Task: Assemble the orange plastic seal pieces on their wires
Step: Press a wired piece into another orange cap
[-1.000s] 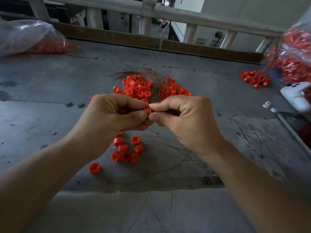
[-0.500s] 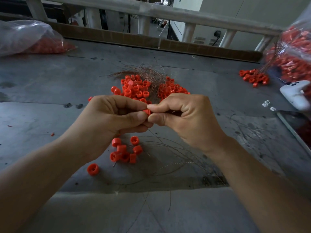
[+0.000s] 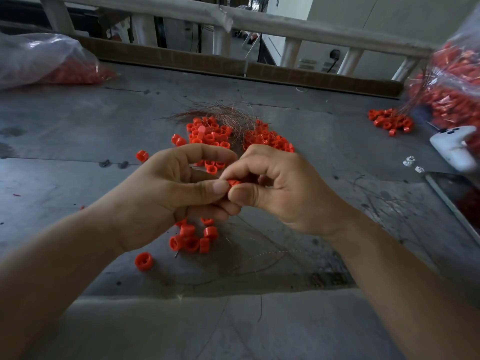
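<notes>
While loose orange seal pieces (image 3: 207, 133) and thin wires (image 3: 223, 111) lie heaped on the grey bench (image 3: 65, 131) just beyond, the left hand (image 3: 166, 193) and right hand (image 3: 283, 193) meet above it, their curled fingers (image 3: 207, 189) pinching one small orange piece (image 3: 233, 182) between the thumb tips.
</notes>
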`<action>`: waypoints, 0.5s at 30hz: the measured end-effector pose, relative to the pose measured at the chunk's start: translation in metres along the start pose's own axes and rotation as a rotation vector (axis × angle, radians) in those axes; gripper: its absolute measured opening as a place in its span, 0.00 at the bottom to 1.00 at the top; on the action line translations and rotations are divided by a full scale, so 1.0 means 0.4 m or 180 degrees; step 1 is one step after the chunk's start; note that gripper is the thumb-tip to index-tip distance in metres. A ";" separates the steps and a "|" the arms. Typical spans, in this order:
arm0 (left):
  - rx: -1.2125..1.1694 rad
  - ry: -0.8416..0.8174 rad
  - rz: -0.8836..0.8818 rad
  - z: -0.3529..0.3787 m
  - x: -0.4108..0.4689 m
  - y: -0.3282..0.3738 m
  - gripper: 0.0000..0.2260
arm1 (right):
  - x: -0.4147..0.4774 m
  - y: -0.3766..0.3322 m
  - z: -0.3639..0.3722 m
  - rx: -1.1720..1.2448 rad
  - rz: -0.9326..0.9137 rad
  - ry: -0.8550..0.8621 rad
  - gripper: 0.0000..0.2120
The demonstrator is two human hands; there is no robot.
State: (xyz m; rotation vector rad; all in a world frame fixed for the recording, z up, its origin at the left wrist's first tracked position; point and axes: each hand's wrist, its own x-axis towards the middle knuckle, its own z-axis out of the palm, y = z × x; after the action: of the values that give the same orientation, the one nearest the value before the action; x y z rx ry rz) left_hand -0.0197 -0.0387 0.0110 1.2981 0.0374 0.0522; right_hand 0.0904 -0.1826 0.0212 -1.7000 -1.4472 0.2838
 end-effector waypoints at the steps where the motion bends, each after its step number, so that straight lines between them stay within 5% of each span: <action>1: -0.0026 0.0011 0.0072 0.006 -0.001 -0.001 0.25 | 0.000 0.001 0.001 -0.0032 0.0032 0.0079 0.09; 6: 0.0852 0.0403 0.0419 0.037 -0.001 -0.012 0.25 | -0.003 0.003 0.011 -0.0325 0.0095 0.0112 0.04; 15: 0.0716 0.0414 0.0543 0.048 -0.010 -0.017 0.31 | -0.005 -0.010 0.027 -0.0309 0.0081 0.0152 0.01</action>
State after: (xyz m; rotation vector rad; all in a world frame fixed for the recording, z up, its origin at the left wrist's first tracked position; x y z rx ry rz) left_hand -0.0224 -0.0592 0.0095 1.5191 0.0447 0.2852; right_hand 0.0799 -0.1796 0.0169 -1.7921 -1.4255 0.1882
